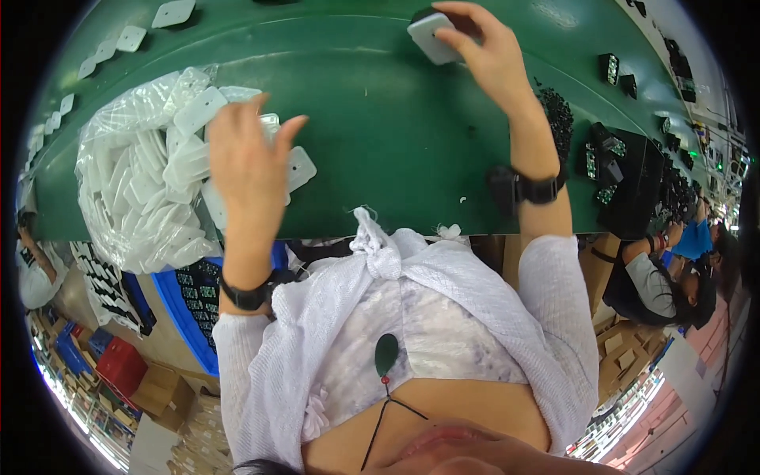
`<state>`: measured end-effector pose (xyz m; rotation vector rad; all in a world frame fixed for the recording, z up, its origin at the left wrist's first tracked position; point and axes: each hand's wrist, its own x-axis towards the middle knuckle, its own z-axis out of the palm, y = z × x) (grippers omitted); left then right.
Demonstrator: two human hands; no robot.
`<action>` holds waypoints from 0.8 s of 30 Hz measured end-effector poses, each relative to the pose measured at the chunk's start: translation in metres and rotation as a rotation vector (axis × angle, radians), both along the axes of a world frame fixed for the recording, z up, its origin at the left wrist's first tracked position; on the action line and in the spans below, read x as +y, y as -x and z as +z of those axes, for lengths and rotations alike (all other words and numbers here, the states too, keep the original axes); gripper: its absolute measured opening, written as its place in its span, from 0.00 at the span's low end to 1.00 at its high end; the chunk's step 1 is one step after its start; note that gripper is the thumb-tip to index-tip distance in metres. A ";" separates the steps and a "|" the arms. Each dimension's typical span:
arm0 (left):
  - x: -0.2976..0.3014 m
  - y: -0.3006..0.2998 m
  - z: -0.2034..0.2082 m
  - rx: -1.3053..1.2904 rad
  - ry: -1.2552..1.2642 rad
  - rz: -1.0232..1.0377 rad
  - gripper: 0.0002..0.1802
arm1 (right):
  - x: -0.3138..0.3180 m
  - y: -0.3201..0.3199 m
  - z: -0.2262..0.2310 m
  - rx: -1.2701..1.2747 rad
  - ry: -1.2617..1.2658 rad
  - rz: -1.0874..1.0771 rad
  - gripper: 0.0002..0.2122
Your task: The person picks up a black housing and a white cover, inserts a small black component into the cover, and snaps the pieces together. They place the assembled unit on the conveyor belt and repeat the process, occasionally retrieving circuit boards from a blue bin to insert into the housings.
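My right hand (495,63) grips a white rounded-square plastic plate (433,39) with a small hole in it, over the far part of the green table. A black part shows behind the plate's far edge. My left hand (252,154) is over loose white plates beside a clear plastic bag (107,131) full of such plates. Its thumb stands apart from the fingers, which are slightly smeared by motion. One loose white plate (300,169) lies just right of that hand. Whether the left fingertips touch a plate is hard to see.
Small black screws or bits form a pile (556,119) by my right forearm. Black housings and a black box (633,186) stand at the right edge. White plates (131,39) line the far left. A blue tray (170,297) sits below the table edge. Co-workers are at both sides.
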<state>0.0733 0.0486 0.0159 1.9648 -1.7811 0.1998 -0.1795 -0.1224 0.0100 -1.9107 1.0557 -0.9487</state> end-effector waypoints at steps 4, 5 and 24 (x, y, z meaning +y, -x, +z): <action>0.016 -0.022 0.007 -0.176 -0.137 0.133 0.23 | -0.070 -0.006 -0.003 -0.033 -0.117 0.297 0.13; 0.014 -0.024 0.005 -0.153 -0.209 0.095 0.22 | -0.082 -0.005 0.004 0.035 -0.105 0.450 0.12; 0.009 -0.004 0.021 0.677 -0.155 0.046 0.08 | 0.084 0.057 0.012 0.580 0.254 -0.175 0.14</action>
